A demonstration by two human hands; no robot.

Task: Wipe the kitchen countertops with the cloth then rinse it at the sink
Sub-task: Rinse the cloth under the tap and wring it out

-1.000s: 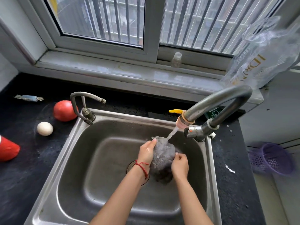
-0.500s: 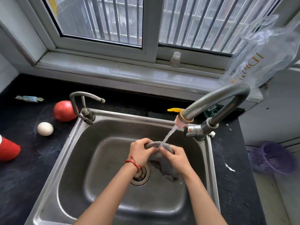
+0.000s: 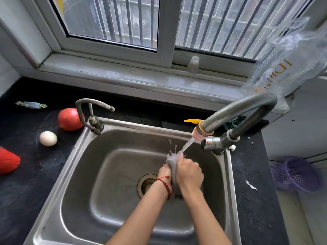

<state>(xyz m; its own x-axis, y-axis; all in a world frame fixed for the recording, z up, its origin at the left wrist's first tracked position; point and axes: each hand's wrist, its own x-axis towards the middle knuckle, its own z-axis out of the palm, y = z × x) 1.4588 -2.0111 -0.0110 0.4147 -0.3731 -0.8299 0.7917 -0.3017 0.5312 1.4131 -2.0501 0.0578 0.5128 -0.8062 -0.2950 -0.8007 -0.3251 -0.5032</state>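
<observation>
one sink (image 3: 74, 174), two taps – big tap (image 3: 237, 110) running onto one grey cloth (image 3: 172, 162). left hand (image 3: 164, 172) and right hand (image 3: 190, 173) both clamped on cloth, pressed together over drain (image 3: 146, 183). counter (image 3: 26, 183): one tomato (image 3: 69, 119), one egg (image 3: 48, 138), one red cup (image 3: 8, 160). vs 0.5 s ago – hands closer together, cloth bunched upright.
</observation>
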